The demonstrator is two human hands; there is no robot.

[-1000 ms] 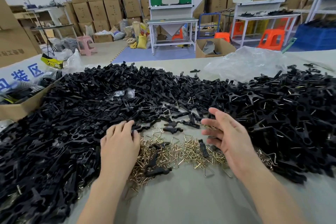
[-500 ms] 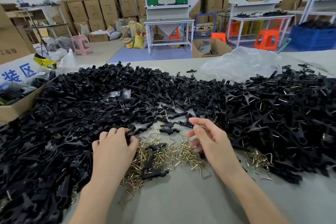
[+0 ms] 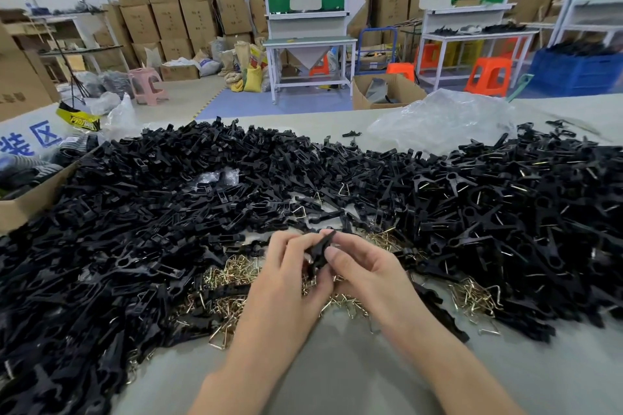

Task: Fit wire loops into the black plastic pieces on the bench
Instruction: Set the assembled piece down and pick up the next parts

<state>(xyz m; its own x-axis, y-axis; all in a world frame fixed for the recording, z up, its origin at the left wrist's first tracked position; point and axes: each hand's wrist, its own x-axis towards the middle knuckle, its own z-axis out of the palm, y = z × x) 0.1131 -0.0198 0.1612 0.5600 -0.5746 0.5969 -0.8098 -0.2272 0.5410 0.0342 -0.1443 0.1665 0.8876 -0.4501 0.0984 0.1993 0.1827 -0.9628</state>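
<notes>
Hundreds of black plastic pieces (image 3: 141, 219) cover the grey tabletop (image 3: 337, 377) in one broad heap, running from the cardboard box (image 3: 30, 202) at the left edge across to the far right. On the right side of that heap many pieces show a glint of wire, so those look already fitted. The left side looks mostly bare, so a large share of the work seems left to do. A crumpled clear bag (image 3: 438, 121) lies behind the heap. Nearer the person, a loose pile of brass-coloured wire loops (image 3: 229, 283) lies on the tabletop under and around the hands, with a smaller clump (image 3: 475, 296) off to the right. Above that pile the left hand (image 3: 286, 286) and the right hand (image 3: 371, 276) meet, each grip pinching the same black piece (image 3: 322, 248), which is held off the tabletop with its tip pointing away. Whether a loop is already seated in it I cannot tell, since fingers hide its lower end.
</notes>
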